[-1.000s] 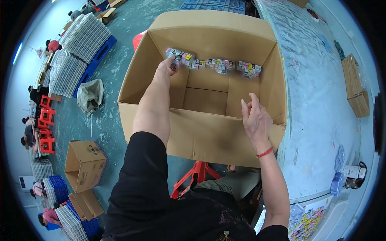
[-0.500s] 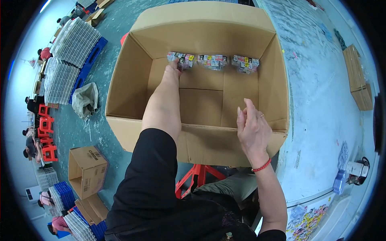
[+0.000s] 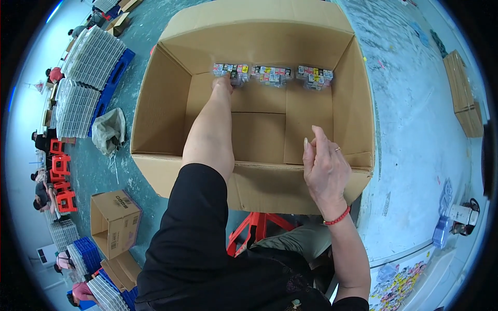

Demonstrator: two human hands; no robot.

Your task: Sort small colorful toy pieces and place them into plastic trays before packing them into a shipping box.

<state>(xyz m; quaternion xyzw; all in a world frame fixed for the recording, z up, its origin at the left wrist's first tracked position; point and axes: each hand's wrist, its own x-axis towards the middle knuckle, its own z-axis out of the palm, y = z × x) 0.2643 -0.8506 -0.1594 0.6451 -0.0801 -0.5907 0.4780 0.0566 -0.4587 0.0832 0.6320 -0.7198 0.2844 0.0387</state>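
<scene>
Carton point(image 3: 155, 129) open at top; walls bounded reach on all sides. Floor bare except three colourful packs point(image 3: 272, 74) lined along far wall. Left hand point(image 3: 224, 83) and forearm occupied left half; right half stood free beyond right hand point(image 3: 324, 168).

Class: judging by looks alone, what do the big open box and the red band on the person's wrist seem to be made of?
Big open box: corrugated cardboard, matte brown, with folded flaps and creased seams. Red band on the right hand's wrist: probably cord or string, thin and matte; too small to be sure.

L arm stretched fwd, left hand point(image 3: 224, 84) fingers down; right hand point(image 3: 324, 173) open, raised.
</scene>
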